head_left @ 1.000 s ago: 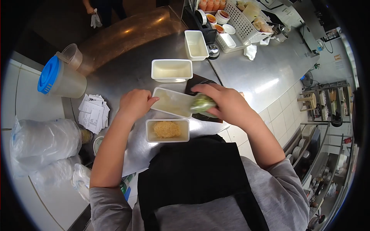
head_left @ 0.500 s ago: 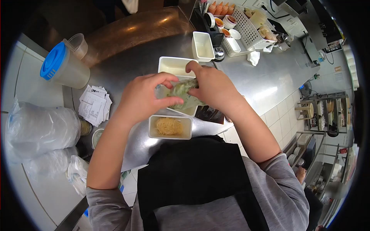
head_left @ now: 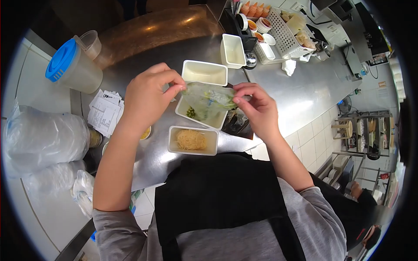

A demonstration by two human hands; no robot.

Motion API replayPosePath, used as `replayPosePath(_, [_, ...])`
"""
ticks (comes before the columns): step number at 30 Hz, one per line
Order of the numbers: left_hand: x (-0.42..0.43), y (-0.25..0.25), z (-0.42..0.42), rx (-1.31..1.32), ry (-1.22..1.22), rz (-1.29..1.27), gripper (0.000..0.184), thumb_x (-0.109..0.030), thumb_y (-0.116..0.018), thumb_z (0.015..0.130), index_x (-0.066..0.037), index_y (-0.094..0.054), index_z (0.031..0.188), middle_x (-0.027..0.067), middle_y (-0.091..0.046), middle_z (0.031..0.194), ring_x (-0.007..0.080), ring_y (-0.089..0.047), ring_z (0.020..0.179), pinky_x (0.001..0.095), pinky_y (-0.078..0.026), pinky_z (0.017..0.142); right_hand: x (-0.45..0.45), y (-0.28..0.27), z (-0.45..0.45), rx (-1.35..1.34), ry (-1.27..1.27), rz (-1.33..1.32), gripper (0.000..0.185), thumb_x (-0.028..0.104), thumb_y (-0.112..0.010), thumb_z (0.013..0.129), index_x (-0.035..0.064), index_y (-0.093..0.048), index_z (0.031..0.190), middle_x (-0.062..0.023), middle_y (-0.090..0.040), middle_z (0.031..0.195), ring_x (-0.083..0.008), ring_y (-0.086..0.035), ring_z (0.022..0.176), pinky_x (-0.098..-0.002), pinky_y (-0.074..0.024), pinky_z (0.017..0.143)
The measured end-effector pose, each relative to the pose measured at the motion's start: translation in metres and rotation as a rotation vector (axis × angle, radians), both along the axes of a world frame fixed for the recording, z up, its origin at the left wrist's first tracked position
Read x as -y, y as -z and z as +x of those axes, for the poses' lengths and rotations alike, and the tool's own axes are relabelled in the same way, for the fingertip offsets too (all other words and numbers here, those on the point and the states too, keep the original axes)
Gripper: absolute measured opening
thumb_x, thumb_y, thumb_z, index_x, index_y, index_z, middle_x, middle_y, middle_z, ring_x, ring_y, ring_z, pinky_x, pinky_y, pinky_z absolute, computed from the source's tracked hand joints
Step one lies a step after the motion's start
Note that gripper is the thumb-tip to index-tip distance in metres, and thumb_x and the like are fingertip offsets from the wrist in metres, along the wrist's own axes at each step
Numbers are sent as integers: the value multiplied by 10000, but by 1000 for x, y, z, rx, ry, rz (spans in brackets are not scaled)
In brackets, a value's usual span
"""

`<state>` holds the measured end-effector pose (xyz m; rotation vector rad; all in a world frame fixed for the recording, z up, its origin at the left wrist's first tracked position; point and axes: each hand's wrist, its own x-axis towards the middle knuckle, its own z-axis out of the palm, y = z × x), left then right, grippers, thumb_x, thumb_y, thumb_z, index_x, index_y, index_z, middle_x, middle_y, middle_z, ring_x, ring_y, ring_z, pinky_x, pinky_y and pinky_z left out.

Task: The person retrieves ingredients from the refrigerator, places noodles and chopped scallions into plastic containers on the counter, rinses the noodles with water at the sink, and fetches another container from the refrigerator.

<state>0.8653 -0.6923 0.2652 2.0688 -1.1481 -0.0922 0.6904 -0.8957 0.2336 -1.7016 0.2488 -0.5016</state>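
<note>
A clear plastic bag (head_left: 208, 95) with green bits inside is stretched between my two hands. My left hand (head_left: 150, 89) pinches its left corner, and my right hand (head_left: 257, 106) grips the other end between thumb and fingers. Directly below the bag is a white rectangular tub (head_left: 212, 122), partly hidden by it, with a small heap of chopped greens (head_left: 190, 112) at its left end. Closer to my body, another white tub (head_left: 172, 148) holds a nest of thin dry noodles (head_left: 190, 140). Beyond the bag stands a third white tub (head_left: 204, 79).
On the left are a blue-lidded pitcher (head_left: 80, 71), paper slips (head_left: 104, 114) and plastic bags (head_left: 48, 141). Farther back stand another white tub (head_left: 233, 51), a perforated basket (head_left: 283, 37) and orange squeeze bottles (head_left: 252, 9). A person in black (head_left: 344, 206) is at the right.
My hands have spread apart, pulling the crumpled bag out wide. Chopped greens now show in the tub below. The person in black at the right has come farther into view.
</note>
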Motion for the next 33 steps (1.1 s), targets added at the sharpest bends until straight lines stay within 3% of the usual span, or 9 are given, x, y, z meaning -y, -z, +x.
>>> replayPosePath(4, [2, 1, -1, -43, -5, 13, 55, -80, -664, 860, -26, -665, 872, 68, -667, 824, 217, -637, 737, 317, -481, 664, -7, -7, -3, 144, 157, -309, 70, 26, -719, 843, 54, -698, 904, -41, -625, 1014, -96, -601, 857, -227, -489, 667])
replayPosePath(6, [4, 4, -4, -50, 36, -15, 58, -81, -660, 865, -30, -653, 890, 70, -666, 823, 220, -637, 735, 319, -480, 662, -5, -10, -3, -167, 97, -374, 69, 51, -738, 829, 63, -706, 888, -22, -626, 953, -100, -582, 786, -241, -463, 620])
replayPosePath(11, [6, 6, -9, -150, -61, -27, 63, -59, -620, 887, -44, -633, 947, 64, -654, 829, 172, -590, 687, 290, -456, 639, -7, -20, 4, -100, 127, -525, 90, 95, -764, 804, 60, -720, 874, -39, -592, 833, -159, -579, 739, -283, -471, 620])
replayPosePath(18, [4, 11, 0, -104, -20, -160, 72, -53, -620, 889, -35, -652, 951, 34, -647, 880, 128, -538, 698, 266, -416, 633, -7, -42, 13, -81, 82, -496, 59, 78, -746, 817, 51, -719, 861, -40, -595, 840, -146, -591, 767, -262, -483, 612])
replayPosePath(20, [3, 13, 3, -75, -32, -123, 92, -64, -633, 887, -25, -663, 965, 42, -639, 867, 117, -526, 724, 252, -407, 644, -8, -37, 15, 36, 68, -684, 134, 76, -742, 824, 55, -713, 953, -61, -591, 916, -139, -591, 772, -248, -484, 601])
replayPosePath(24, [0, 15, 7, -115, -60, -100, 105, -82, -641, 894, -18, -667, 972, 35, -641, 873, 103, -508, 705, 246, -405, 634, -22, -17, 23, 244, 134, -645, 295, 122, -777, 802, 56, -681, 1073, -93, -572, 1005, -142, -576, 742, -250, -485, 608])
replayPosePath(28, [0, 21, 8, -209, -115, -131, 125, -106, -638, 911, -22, -669, 999, 8, -642, 895, 65, -485, 688, 222, -402, 623, -18, 37, 29, -5, 150, -15, 393, 202, -804, 792, 35, -661, 1118, -112, -577, 1017, -139, -542, 695, -278, -481, 622])
replayPosePath(31, [-1, 24, 7, -331, -80, -132, 212, -100, -635, 913, -47, -653, 1117, 16, -640, 976, 51, -499, 726, 207, -417, 646, -19, 29, 31, -220, 25, -155, 218, 197, -690, 892, 7, -687, 998, -104, -621, 713, -170, -577, 601, -334, -471, 583])
replayPosePath(33, [-2, 28, 6, -397, -44, -148, 296, -88, -638, 908, -61, -632, 1202, 27, -640, 1033, 48, -519, 766, 202, -431, 667, -13, 31, 33, -290, -16, -304, 207, 192, -681, 898, 9, -686, 993, -108, -624, 681, -188, -590, 585, -348, -472, 569])
